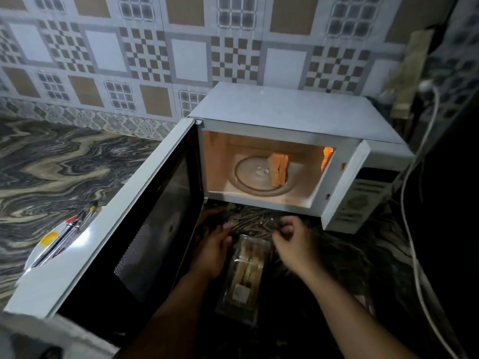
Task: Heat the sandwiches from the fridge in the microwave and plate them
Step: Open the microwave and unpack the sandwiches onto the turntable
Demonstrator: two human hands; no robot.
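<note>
Your left hand (213, 251) lies low in the centre of the frame, fingers fairly straight, resting against the left side of a clear plastic sandwich pack (243, 274) on the dark marbled counter (64, 161). Your right hand (291, 240) hovers just right of the pack's far end, fingers loosely curled; it seems to hold nothing, though the dim light leaves that unsure.

Above the hands, right of centre, the white microwave (285, 112) stands with its door (124, 229) swung wide to the left. One sandwich half (278, 169) stands upright on the right side of the glass turntable (248, 177) in the lit cavity. At the left edge, a white plate (77, 244) with tongs (70, 229) on it shows partly behind the door.

Expect the pack to be light, thin and easily crushed, and probably slippery. The sandwich inside looks soft and likely to come apart in layers, so take it by its two bread faces, gently, near the crust side.
</note>
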